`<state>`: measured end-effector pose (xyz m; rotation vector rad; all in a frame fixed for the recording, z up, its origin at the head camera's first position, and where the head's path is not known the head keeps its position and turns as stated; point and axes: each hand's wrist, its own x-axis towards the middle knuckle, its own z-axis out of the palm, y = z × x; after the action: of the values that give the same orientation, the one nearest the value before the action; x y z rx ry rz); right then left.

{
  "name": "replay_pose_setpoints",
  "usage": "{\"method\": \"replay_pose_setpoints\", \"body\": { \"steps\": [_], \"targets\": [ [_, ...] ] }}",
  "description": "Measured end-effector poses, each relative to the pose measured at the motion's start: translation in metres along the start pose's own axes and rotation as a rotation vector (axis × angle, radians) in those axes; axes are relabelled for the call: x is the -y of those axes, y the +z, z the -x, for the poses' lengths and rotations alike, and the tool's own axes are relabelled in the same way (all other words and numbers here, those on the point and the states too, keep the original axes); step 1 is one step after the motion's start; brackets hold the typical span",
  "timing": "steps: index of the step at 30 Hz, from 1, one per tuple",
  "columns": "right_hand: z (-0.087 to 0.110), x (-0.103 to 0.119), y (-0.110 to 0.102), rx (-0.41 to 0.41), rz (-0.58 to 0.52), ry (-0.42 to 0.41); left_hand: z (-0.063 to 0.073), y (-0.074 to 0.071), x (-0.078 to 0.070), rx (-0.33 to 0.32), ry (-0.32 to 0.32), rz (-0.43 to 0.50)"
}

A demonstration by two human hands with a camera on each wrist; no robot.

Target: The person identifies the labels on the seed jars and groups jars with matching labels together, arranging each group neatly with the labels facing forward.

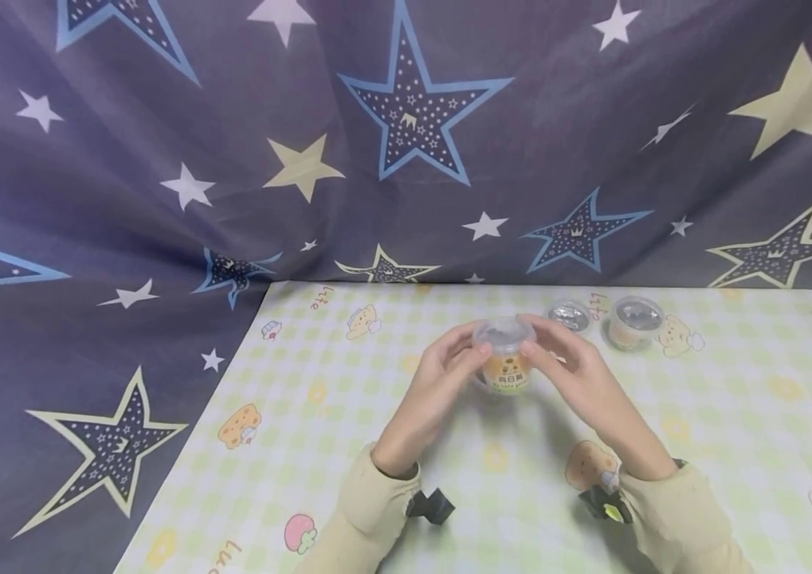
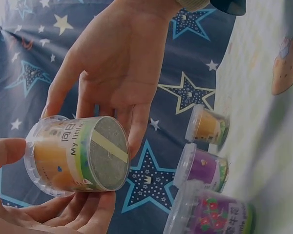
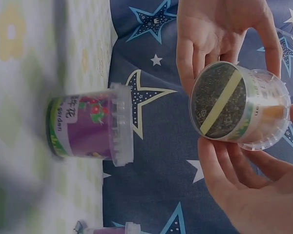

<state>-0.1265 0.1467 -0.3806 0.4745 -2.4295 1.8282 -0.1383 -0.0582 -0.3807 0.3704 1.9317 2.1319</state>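
Both hands hold a lidded clear plastic cup (image 1: 507, 371) with an orange label, a little above the table. My left hand (image 1: 441, 373) grips its left side and my right hand (image 1: 581, 376) its right side, thumbs up near the lid. In the left wrist view the cup (image 2: 63, 158) shows "My little" lettering and a pale yellow strip across its bottom. Dark, soil-like filling shows through the bottom of the cup (image 3: 219, 97) in the right wrist view.
Behind the right hand stand lidded cups, one (image 1: 569, 316) partly hidden by that hand and another (image 1: 635, 323) to its right. A purple-labelled cup (image 3: 88, 124) is nearer in the right wrist view. A star-print cloth (image 1: 406, 215) hangs behind the checked tablecloth (image 1: 348, 478).
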Motion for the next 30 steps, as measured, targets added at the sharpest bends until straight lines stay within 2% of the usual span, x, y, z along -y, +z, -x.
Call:
{"method": "replay_pose_setpoints", "body": {
  "steps": [11,21,30],
  "targets": [
    [-0.021,-0.002,-0.006,0.039,0.001,0.041,-0.019,-0.006,-0.003,-0.029,0.017,-0.062],
    [-0.037,-0.009,-0.006,0.051,0.053,0.055,-0.037,-0.011,0.005,-0.065,0.014,-0.047],
    [-0.048,-0.019,-0.005,0.043,0.066,0.072,-0.054,-0.014,0.016,-0.084,0.044,-0.028]
  ]
}}
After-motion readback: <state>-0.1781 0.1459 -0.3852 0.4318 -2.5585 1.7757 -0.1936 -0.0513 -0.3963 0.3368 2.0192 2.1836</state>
